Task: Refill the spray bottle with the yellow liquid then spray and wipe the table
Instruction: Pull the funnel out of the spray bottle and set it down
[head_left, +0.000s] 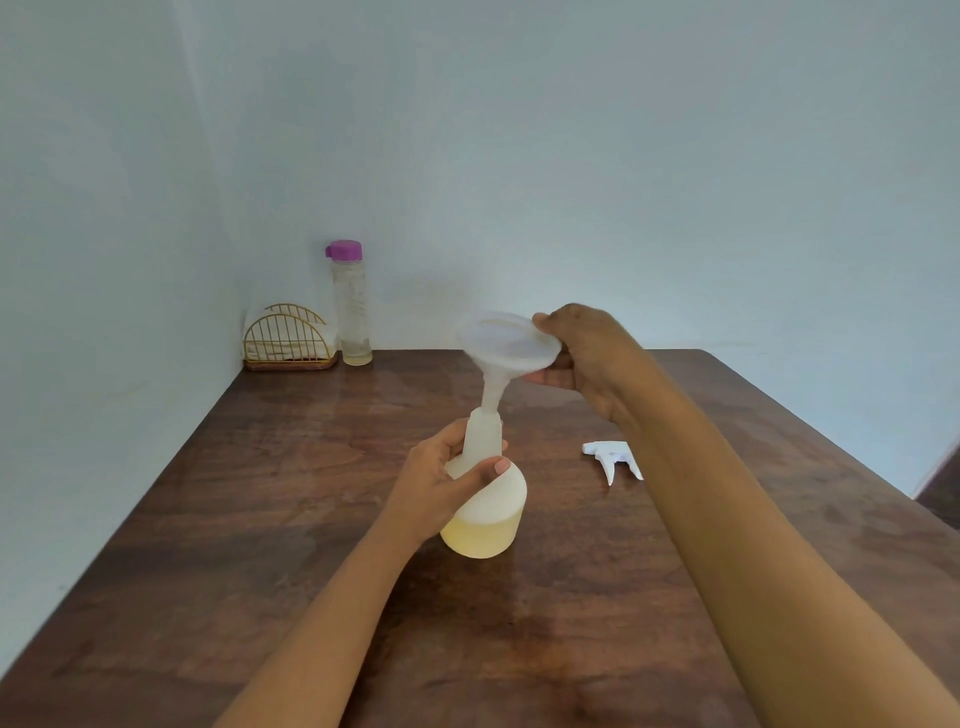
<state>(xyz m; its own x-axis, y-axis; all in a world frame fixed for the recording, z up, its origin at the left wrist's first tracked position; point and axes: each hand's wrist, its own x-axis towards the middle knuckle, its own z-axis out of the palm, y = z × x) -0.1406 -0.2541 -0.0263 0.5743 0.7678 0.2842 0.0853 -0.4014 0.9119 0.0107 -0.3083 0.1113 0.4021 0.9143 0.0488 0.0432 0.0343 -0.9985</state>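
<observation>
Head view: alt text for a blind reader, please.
The left hand grips a spray bottle part-filled with yellow liquid; the right hand holds a white funnel at its mouth. The trigger head lies on the table.

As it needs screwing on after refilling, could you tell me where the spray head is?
In the head view, the spray head lies loose on the table, to the right of the bottle.

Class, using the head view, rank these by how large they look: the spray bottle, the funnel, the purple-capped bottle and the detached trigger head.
Largest: spray bottle.
Next: funnel and purple-capped bottle look alike; the bottle stands farther back, so they are left unranked.
Smallest: trigger head.
</observation>
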